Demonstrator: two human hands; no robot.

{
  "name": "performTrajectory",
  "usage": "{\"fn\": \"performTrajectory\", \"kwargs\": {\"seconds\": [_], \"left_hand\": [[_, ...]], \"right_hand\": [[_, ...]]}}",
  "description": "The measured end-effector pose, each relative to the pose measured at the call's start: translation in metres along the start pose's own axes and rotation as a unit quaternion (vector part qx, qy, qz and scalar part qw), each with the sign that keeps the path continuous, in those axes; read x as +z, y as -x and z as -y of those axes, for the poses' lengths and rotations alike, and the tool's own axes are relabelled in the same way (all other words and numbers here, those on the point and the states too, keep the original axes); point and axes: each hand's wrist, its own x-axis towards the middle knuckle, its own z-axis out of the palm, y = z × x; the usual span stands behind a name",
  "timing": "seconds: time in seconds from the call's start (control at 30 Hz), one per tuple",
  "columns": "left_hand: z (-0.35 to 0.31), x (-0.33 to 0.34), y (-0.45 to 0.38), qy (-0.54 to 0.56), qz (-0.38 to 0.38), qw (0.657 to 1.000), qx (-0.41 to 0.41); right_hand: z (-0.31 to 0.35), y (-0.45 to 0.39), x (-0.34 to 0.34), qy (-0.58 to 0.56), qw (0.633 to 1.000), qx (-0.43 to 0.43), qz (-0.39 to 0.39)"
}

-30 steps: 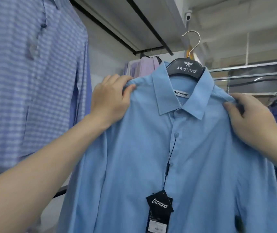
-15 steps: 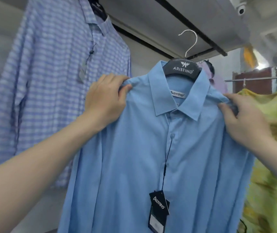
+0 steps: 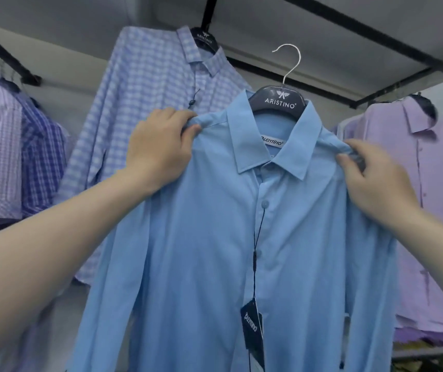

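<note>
A light blue buttoned shirt [image 3: 215, 237] hangs on a dark hanger [image 3: 279, 102] with a silver hook, held up in front of me. My left hand [image 3: 158, 149] grips the shirt's left shoulder, thumb in front and fingers over the top. My right hand [image 3: 376, 181] pinches the right shoulder seam. A black price tag [image 3: 252, 328] dangles on a cord from a front button.
A blue-and-white checked shirt [image 3: 147, 84] hangs on the black rail [image 3: 349, 30] behind. Purple and dark checked shirts [image 3: 13, 162] hang at the left, a lilac shirt [image 3: 429, 210] at the right. The grey ceiling is close above.
The view has swung left and upward with the shirt. The checked shirt now sits behind centre, the lilac shirt has come in at the right. Both hands keep their hold on the shoulders.
</note>
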Motion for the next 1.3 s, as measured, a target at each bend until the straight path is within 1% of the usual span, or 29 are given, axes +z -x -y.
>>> {"fn": "performTrajectory", "kwargs": {"seconds": [0.17,0.53,0.83,0.97,1.07,1.3], "left_hand": [[0.014,-0.005,-0.020,-0.044,-0.003,0.999,0.011],[0.034,0.011,-0.054,-0.085,0.032,0.996,0.019],[0.069,0.034,-0.095,-0.121,0.038,0.992,0.027],[0.089,0.052,-0.121,-0.121,0.051,0.991,0.012],[0.099,0.069,-0.139,-0.144,0.037,0.989,0.002],[0.123,0.097,-0.191,-0.209,0.001,0.978,0.018]], "right_hand": [[0.006,-0.020,0.019,-0.028,1.000,-0.007,0.008],[0.011,-0.055,0.053,-0.061,0.997,0.045,0.006],[0.009,-0.116,0.096,-0.058,0.998,0.020,0.001],[0.005,-0.153,0.124,-0.076,0.997,0.010,-0.006],[0.003,-0.182,0.148,-0.094,0.995,-0.003,-0.015],[0.000,-0.250,0.193,-0.127,0.991,-0.026,-0.033]]}}
